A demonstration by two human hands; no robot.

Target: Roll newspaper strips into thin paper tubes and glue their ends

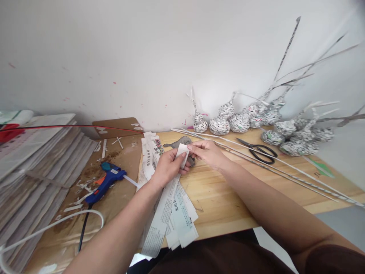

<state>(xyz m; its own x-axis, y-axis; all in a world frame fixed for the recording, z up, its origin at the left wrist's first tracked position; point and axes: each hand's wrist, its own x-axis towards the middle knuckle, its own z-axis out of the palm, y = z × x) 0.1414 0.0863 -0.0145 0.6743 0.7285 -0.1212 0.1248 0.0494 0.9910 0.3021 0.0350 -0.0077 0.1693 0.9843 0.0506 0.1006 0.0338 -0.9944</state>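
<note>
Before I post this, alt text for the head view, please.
Left hand holds a printed paper strip, right hand at its upper edge, above a wooden table. More strips lie below; a blue glue gun and paper stack are left, scissors and woven paper bulbs right.

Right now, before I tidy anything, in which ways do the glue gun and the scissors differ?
The glue gun is mainly blue with orange and teal parts; the scissors are dark. The glue gun trails a black cord; the scissors have none. The glue gun lies left of the left hand; the scissors lie right of the right hand. Both lie unheld.
</note>
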